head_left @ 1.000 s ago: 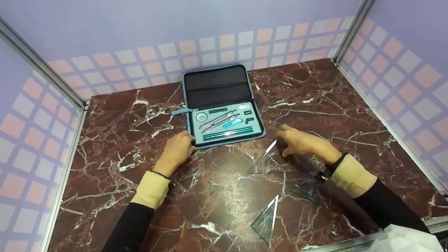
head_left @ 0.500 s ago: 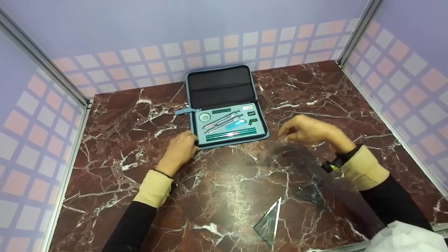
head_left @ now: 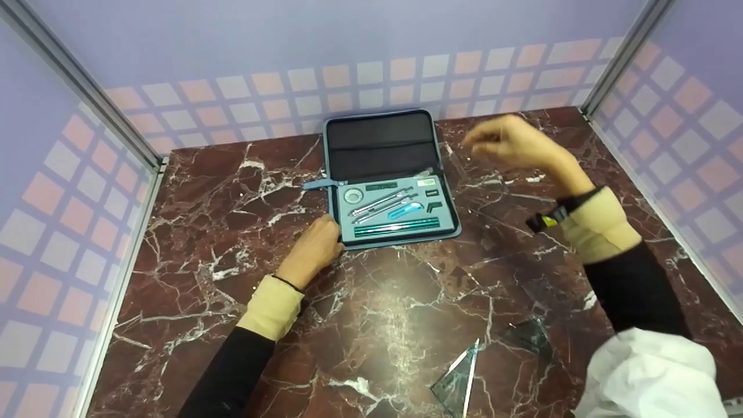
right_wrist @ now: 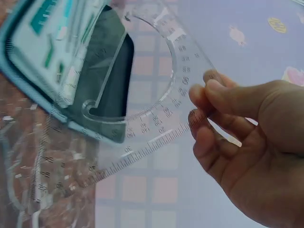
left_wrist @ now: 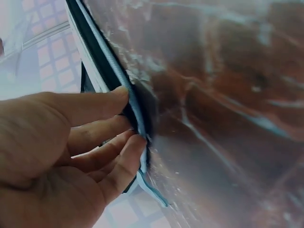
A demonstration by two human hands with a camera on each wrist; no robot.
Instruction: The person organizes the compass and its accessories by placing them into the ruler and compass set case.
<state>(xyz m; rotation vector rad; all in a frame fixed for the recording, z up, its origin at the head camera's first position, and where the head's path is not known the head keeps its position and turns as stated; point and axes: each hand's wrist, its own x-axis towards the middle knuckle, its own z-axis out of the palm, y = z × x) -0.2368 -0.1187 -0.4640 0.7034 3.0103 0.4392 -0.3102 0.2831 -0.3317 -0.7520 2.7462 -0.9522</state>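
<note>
A zip-up geometry case (head_left: 400,242) lies unfolded at the back of the table, its black-lined lid (head_left: 377,148) against the wall. My left hand (head_left: 313,242) grips the case's left front corner; the left wrist view shows thumb and fingertips at its zipped edge (left_wrist: 102,42). To the right of the lid, my right hand (head_left: 516,145) is raised and pinches a clear set square (right_wrist: 142,135) by one corner. This set square has a curved cutout and printed scales. In the case's pale insert sit green pencils (head_left: 396,226), compasses (head_left: 380,203) and an eraser (head_left: 425,182).
Two more transparent triangles lie on the marble-patterned table near the front: one set square (head_left: 455,377) and a darker one (head_left: 534,339) to its right. White cloth (head_left: 650,371) fills the lower right. Tiled-print walls (head_left: 360,75) enclose the back and sides.
My right hand has lifted the clear set square off the table and moved it up and back, beside the lid. My left hand stays at the case's corner.
</note>
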